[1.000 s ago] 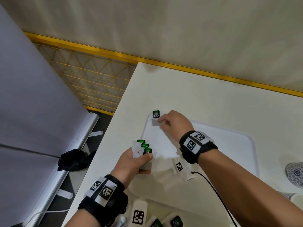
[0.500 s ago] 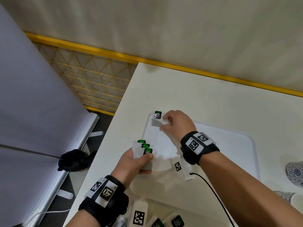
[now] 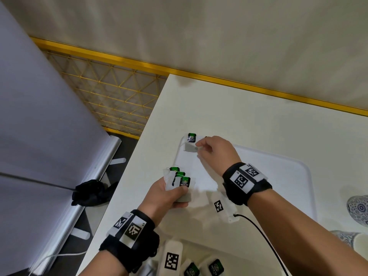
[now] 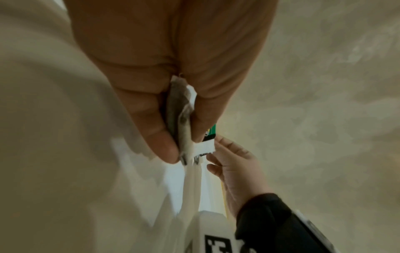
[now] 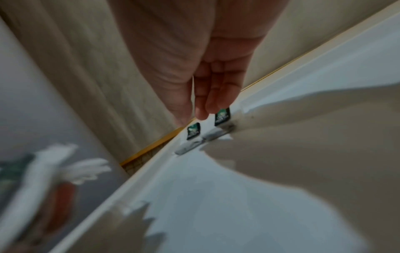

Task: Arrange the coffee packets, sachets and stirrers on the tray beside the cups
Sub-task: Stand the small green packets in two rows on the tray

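A white tray (image 3: 278, 176) lies on the white table (image 3: 239, 108). One tea bag (image 3: 189, 148) with a green tag (image 3: 191, 137) lies in the tray's far left corner. My right hand (image 3: 199, 149) is at that bag, thumb and fingertip pinching its right edge. In the right wrist view the fingers (image 5: 216, 95) point down beside two green tags (image 5: 222, 114); a second bag under the hand cannot be confirmed. My left hand (image 3: 176, 196) hovers at the tray's left rim and grips a bundle of tea bags (image 3: 182, 181), pressed between thumb and fingers (image 4: 155, 119).
Patterned cups (image 3: 358, 210) stand at the right edge beside the tray. More green-tagged tea bags (image 3: 216, 266) lie at the near edge. The table's left edge drops to the floor, where a black glove (image 3: 91, 193) lies. A yellow wire grid (image 3: 111, 96) stands behind.
The tea bag in the corner has shifted slightly toward the tray's rim under my right hand. My left hand has stayed put with its bundle.
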Available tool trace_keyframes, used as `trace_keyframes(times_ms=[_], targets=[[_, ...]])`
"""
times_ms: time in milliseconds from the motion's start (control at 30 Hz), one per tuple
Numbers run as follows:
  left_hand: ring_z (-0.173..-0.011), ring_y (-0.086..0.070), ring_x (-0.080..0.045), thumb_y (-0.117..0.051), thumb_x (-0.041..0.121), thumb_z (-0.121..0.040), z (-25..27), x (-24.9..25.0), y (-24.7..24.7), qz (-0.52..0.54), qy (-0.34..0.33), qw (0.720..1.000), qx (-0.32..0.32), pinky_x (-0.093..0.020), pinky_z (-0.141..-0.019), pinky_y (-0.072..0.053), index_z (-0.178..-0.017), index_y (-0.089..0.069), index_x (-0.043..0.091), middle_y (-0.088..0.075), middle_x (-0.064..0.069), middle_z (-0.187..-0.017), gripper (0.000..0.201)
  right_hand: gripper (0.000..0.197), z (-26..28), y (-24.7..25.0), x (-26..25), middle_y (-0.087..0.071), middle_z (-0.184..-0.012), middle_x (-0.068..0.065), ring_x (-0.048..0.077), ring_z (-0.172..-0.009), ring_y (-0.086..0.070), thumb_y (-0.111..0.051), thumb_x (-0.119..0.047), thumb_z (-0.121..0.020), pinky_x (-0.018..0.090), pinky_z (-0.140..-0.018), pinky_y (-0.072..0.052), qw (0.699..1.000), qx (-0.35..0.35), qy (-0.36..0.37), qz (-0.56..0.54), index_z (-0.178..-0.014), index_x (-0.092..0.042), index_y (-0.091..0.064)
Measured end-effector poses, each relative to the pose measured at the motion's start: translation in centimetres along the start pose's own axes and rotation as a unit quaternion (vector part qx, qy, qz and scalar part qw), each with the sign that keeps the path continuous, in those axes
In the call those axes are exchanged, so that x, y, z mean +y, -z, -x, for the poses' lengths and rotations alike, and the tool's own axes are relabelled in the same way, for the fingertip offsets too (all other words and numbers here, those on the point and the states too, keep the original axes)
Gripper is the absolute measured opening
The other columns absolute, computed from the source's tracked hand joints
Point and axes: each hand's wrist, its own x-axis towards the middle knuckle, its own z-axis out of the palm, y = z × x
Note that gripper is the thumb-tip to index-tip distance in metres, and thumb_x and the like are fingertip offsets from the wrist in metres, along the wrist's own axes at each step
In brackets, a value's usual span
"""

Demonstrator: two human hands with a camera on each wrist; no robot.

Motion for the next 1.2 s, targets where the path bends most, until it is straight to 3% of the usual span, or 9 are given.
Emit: trace_keyframes(times_ms=[67,133,233,367,467,700,867,1067,1200], targets=[[-0.076,-0.068,-0.018,-0.061,0.0,-0.086,0.0,0.1,0.0,-0.006,-0.003,1.0,0.006,-0.03,-0.065,-0.059,-0.099,-0.064,0.013,-0.071,-0.002,-0.087,0.018,0.015,1.4,0.2,-0.7,-0.068,-0.092,-0.011,0.006,-0.083,-0.06,-0.061,-0.029,-0.09,0.014,-0.072,-0.043,0.996,-0.013,-0.015,-0.087,-0.1,-0.026,-0.071],[-0.073,-0.068,-0.017,-0.063,0.001,-0.085,0.0,0.2,-0.2,-0.005,-0.007,1.0,0.011,-0.028,-0.061,-0.058,-0.098,-0.063,0.014,-0.07,-0.001,-0.084,0.018,0.011,2.8,0.1,-1.3,-0.071,-0.088,-0.013,0.001,-0.079,-0.062,-0.069,-0.035,-0.084,0.014,-0.073,-0.045,0.97,-0.075,-0.063,-0.221,-0.091,-0.029,-0.073],[-0.07,-0.067,-0.014,-0.064,0.003,-0.085,0.2,0.3,-0.3,-0.003,-0.012,1.0,0.017,-0.026,-0.057,-0.056,-0.097,-0.064,0.015,-0.07,0.002,-0.079,0.017,0.013,4.3,-0.5,-1.4,-0.069,-0.072,-0.012,-0.001,-0.068,-0.061,-0.078,-0.027,-0.076,0.018,-0.066,-0.047,0.939,-0.162,-0.094,-0.288,-0.088,-0.03,-0.074],[-0.067,-0.064,-0.016,-0.062,0.009,-0.089,0.5,0.4,-0.3,-0.003,-0.024,0.999,0.029,-0.026,-0.056,-0.054,-0.105,-0.063,0.01,-0.069,-0.006,-0.084,0.017,0.014,4.5,-0.9,-1.3,-0.066,-0.063,0.001,0.012,-0.06,-0.058,-0.074,-0.009,-0.08,0.025,-0.062,-0.052,0.927,-0.143,-0.114,-0.328,-0.08,-0.023,-0.074],[-0.063,-0.06,-0.019,-0.053,0.009,-0.094,0.5,0.7,0.1,0.012,-0.031,0.998,0.047,-0.027,-0.058,-0.055,-0.109,-0.061,0.007,-0.067,-0.013,-0.085,0.017,0.009,3.6,-0.7,-1.5,-0.063,-0.061,0.005,0.012,-0.056,-0.054,-0.071,-0.006,-0.082,0.021,-0.057,-0.051,0.92,-0.113,-0.136,-0.349,-0.084,-0.015,-0.073],[-0.064,-0.058,-0.023,-0.049,0.005,-0.094,0.3,0.9,1.3,0.02,-0.027,0.998,0.06,-0.028,-0.055,-0.052,-0.111,-0.058,-0.005,-0.064,-0.017,-0.084,0.021,0.004,-0.1,-0.9,-1.7,-0.06,-0.057,0.004,0.014,-0.049,-0.048,-0.07,-0.007,-0.083,0.019,-0.051,-0.044,0.939,-0.025,-0.164,-0.3,-0.083,-0.01,-0.073],[-0.07,-0.066,-0.022,-0.058,0.007,-0.09,0.3,0.6,1.3,-0.009,-0.029,0.998,0.054,-0.028,-0.059,-0.056,-0.108,-0.063,0.004,-0.071,-0.017,-0.091,0.019,0.008,-2.2,-1.1,-1.3,-0.069,-0.079,-0.006,0.01,-0.07,-0.062,-0.068,-0.018,-0.083,0.023,-0.072,-0.052,0.967,0.021,-0.151,-0.205,-0.085,-0.022,-0.074],[-0.069,-0.066,-0.02,-0.056,0.006,-0.09,0.1,0.6,1.0,-0.008,-0.021,0.998,0.051,-0.03,-0.063,-0.057,-0.104,-0.063,0.004,-0.069,-0.014,-0.087,0.015,0.012,-2.7,-1.3,-1.1,-0.066,-0.086,-0.007,0.01,-0.08,-0.061,-0.064,-0.015,-0.085,0.019,-0.073,-0.046,0.979,0.026,-0.135,-0.148,-0.09,-0.019,-0.074],[-0.072,-0.066,-0.02,-0.044,0.0,-0.089,0.0,0.8,0.9,-0.005,-0.01,0.999,0.041,-0.033,-0.069,-0.058,-0.103,-0.064,0.005,-0.07,-0.013,-0.089,0.025,0.01,-2.8,-1.6,-0.8,-0.069,-0.09,-0.006,0.012,-0.083,-0.064,-0.066,-0.017,-0.085,0.021,-0.076,-0.049,0.976,0.035,-0.136,-0.164,-0.09,-0.02,-0.074]])
